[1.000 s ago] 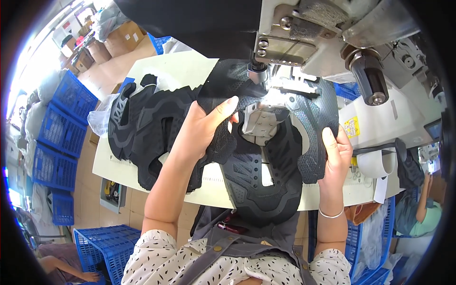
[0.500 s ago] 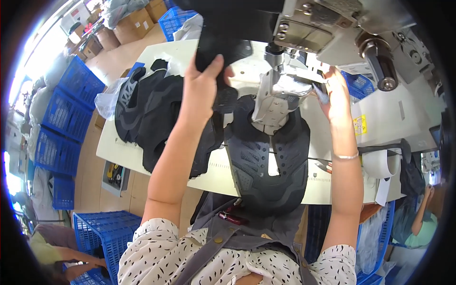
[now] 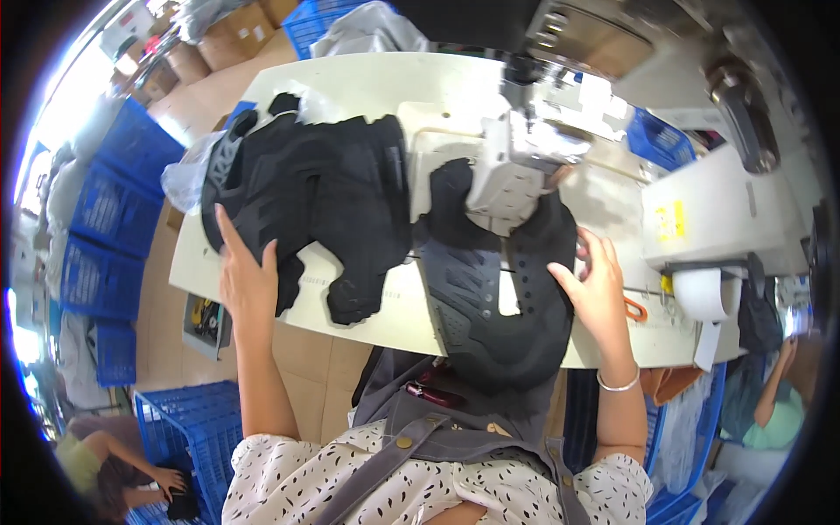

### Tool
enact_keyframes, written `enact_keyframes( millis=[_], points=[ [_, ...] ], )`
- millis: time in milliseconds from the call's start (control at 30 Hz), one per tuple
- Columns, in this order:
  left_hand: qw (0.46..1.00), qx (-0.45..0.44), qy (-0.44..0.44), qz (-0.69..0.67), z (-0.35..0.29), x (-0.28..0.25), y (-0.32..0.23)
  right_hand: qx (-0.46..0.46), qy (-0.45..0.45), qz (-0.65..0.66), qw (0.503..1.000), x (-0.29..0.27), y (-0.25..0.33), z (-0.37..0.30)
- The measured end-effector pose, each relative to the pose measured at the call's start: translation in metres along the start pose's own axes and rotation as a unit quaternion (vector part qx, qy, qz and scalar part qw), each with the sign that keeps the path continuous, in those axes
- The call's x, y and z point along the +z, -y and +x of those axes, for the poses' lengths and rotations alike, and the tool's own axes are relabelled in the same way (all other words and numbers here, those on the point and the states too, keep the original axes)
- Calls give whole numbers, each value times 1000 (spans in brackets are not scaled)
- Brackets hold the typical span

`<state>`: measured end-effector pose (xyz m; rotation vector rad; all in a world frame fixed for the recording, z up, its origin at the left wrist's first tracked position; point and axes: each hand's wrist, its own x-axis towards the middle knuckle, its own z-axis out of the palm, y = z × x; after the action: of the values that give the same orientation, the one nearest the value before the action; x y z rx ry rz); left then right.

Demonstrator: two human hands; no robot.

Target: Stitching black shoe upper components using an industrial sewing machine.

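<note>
A flat black shoe upper (image 3: 507, 346), perforated and with a row of eyelets on each side of its slit, lies under the white sewing machine head (image 3: 507, 166), hanging over the table's near edge. My right hand (image 3: 599, 284) is at the upper's right edge, thumb and fingers apart, the thumb touching or just over it. My left hand (image 3: 245, 276) is open over the left part of the table, index finger and thumb stretched out and nothing in it. It is beside several overlapping black shoe uppers (image 3: 350, 192); whether it touches them I cannot tell.
An orange-handled tool (image 3: 636, 308) lies right of my right hand. A white paper roll (image 3: 700, 293) hangs at the table's right. Blue crates (image 3: 188, 429) stand on the floor at left, where another person's hands (image 3: 166, 479) are at work. A drawer (image 3: 206, 324) with tools sits below the table.
My left hand has come down and left from beside a dark piece near the machine, and is now empty. My right hand has dropped from near the machine head to the upper's edge.
</note>
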<state>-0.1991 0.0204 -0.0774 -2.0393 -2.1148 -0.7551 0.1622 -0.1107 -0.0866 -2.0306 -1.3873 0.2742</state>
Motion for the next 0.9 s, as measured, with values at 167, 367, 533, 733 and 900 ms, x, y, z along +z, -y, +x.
enact_keyframes(
  millis=[167, 367, 533, 733, 900],
  points=[
    [965, 222, -40, -132, -23, 2, -63, 4, -59, -4, 998, 1, -4, -1],
    [857, 435, 215, -173, -78, 10, -119, 29, -49, 313, 948, 6, 2, -21],
    [852, 425, 231, -200, -81, 15, -118, -156, -154, -49, 974, 7, 19, -30],
    [848, 433, 227, -202, -84, 18, -120, -161, -148, -109, 970, 18, 20, -33],
    [850, 431, 226, -204, -83, 17, -119, -165, -114, -55, 978, 15, 20, -31]
  ],
)
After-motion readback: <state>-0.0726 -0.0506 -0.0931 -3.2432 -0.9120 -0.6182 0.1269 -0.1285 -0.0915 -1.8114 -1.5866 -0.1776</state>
